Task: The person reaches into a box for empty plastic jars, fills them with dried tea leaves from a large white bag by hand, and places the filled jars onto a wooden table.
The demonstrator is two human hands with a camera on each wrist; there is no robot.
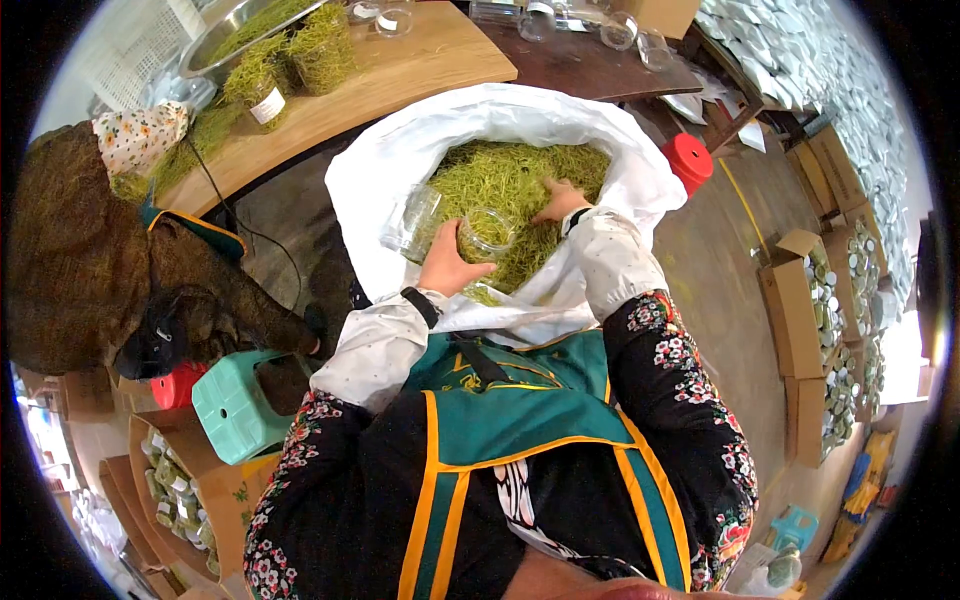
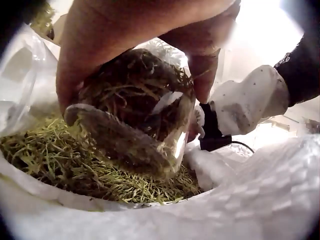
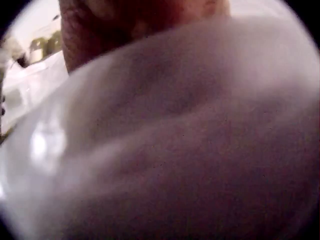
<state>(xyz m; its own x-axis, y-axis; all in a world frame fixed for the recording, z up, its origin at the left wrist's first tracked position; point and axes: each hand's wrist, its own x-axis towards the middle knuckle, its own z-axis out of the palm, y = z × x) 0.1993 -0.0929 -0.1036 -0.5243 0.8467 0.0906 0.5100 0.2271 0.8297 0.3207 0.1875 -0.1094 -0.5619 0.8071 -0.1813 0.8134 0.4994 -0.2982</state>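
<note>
A white plastic-lined sack stands in front of me, filled with yellow-green dried herb. My left hand grips a clear jar at its side, thumb and fingers curved around it. In the left wrist view this jar is tilted over the herb, with strands showing inside or through its wall. More clear plastic jars lie left of the hand. My right hand reaches into the herb at the right, its fingertips hidden among the strands. White plastic covers most of the right wrist view.
A wooden table at the back bears a metal basin and herb-filled jars. Empty jars stand on the dark table behind. Red stool, right; green stool and another person, left. Boxes of filled jars line the right.
</note>
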